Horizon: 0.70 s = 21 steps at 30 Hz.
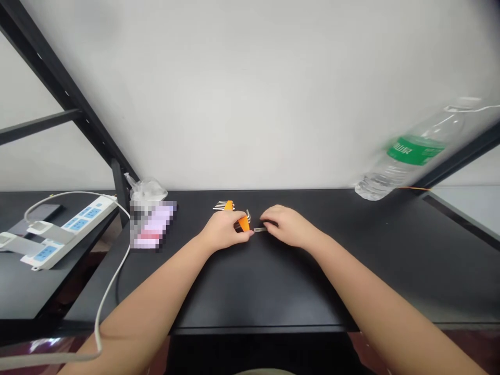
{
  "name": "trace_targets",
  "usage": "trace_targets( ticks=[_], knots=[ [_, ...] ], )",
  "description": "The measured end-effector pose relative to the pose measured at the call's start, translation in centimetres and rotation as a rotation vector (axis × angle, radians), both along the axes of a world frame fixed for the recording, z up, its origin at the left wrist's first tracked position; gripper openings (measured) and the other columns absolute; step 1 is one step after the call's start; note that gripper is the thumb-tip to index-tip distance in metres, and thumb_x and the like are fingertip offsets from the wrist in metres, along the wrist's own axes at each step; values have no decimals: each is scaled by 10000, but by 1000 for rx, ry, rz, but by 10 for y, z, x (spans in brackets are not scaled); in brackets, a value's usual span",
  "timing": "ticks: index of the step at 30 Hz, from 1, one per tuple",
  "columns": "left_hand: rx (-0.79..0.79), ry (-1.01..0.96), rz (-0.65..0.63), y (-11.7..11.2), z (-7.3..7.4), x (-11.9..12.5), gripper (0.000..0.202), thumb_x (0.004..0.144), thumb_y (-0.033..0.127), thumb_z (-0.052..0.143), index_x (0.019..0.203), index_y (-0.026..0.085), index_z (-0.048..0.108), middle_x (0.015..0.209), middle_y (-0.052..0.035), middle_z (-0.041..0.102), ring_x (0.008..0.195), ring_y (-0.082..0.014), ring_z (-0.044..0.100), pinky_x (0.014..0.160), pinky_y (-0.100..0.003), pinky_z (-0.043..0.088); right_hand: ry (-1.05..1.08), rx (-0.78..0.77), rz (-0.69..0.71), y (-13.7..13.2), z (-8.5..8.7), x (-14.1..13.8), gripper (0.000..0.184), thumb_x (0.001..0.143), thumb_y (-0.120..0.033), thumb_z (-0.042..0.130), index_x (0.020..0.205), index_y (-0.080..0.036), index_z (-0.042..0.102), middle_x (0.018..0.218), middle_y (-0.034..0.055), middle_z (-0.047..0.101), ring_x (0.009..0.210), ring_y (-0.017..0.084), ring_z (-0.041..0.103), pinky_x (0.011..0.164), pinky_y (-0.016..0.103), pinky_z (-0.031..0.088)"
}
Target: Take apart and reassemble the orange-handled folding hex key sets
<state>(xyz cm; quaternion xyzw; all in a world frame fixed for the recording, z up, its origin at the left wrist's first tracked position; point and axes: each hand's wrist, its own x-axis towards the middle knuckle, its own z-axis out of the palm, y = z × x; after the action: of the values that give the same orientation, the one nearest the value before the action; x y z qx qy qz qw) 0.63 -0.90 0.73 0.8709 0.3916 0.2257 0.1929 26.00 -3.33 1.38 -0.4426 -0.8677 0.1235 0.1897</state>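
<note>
Left hand (224, 229) pinches the orange hex-key holder (244, 224), its keys pointing left along the tabletop (273, 281), while right hand (287, 225) pinches one key (259, 229) lying lengthwise left-to-right.

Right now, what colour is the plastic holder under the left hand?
Orange; the head view shows the holder best.

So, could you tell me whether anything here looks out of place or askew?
The water bottle at the table's far right leans instead of standing upright, perhaps lens distortion. The hex key set held by the left hand and right hand looks fine.
</note>
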Motion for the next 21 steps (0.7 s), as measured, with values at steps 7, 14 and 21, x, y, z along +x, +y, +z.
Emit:
trace_targets(
  ticks=[7, 14, 21],
  knots=[
    [-31, -20, 8, -1, 1, 0, 237, 794, 442, 746, 853, 231, 656, 753, 11, 651, 657, -155, 574, 632, -290, 416, -91, -187, -71, 11, -2, 26, 171, 929, -238, 594, 870, -229, 754, 959, 44, 682, 856, 182, 628, 796, 297, 476],
    [-37, 6, 4, -1, 2, 0, 252, 793, 458, 745, 838, 229, 651, 725, 17, 647, 646, -157, 566, 627, -289, 416, -285, -253, -267, 7, 0, 15, 50, 817, -199, 643, 814, -204, 693, 947, 54, 674, 835, 186, 603, 676, 274, 411],
    [-42, -23, 23, 2, 0, -2, 233, 785, 442, 746, 891, 240, 698, 731, 7, 644, 657, -164, 567, 627, -289, 421, -249, -362, -339, 6, 4, 20, 64, 758, -166, 663, 802, -211, 652, 853, 30, 686, 665, 152, 582, 579, 270, 359]
  ],
)
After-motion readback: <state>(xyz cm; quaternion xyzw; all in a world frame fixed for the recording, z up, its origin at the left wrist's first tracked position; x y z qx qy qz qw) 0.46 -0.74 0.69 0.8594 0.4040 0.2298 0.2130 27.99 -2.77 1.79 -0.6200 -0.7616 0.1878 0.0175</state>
